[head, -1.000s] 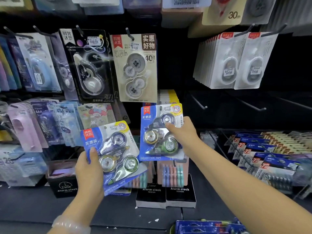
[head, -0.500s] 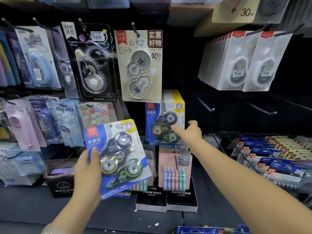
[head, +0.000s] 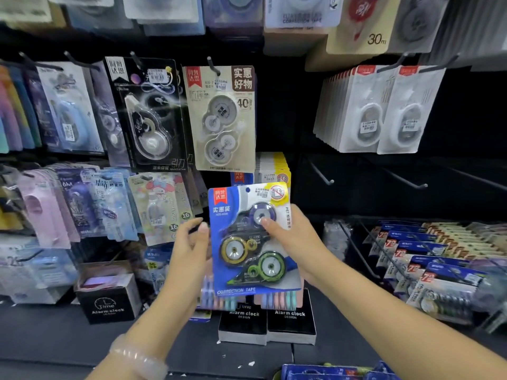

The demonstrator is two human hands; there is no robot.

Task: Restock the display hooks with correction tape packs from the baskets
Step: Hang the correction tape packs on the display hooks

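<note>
A blue correction tape pack (head: 247,242) with three tape rollers is upright at the centre of the head view. My right hand (head: 299,242) grips its right side, thumb on the front over the top roller. My left hand (head: 192,248) is at the pack's left edge, its thumb and fingers apart and off the front. Right behind and above, a stack of the same packs (head: 271,171) hangs on a display hook. More blue packs lie in a basket (head: 329,373) at the bottom edge.
Two bare hooks (head: 321,174) (head: 408,179) stick out to the right of the stack. Other tape packs (head: 219,119) hang above and to the left. Alarm clock boxes (head: 266,322) stand on the shelf below, and a wire tray of packs (head: 428,259) sits at the right.
My right hand left one pack hanging on the hook, came back and took hold of the pack from my left hand. That pack moved right to the centre, and my left thumb came off it.
</note>
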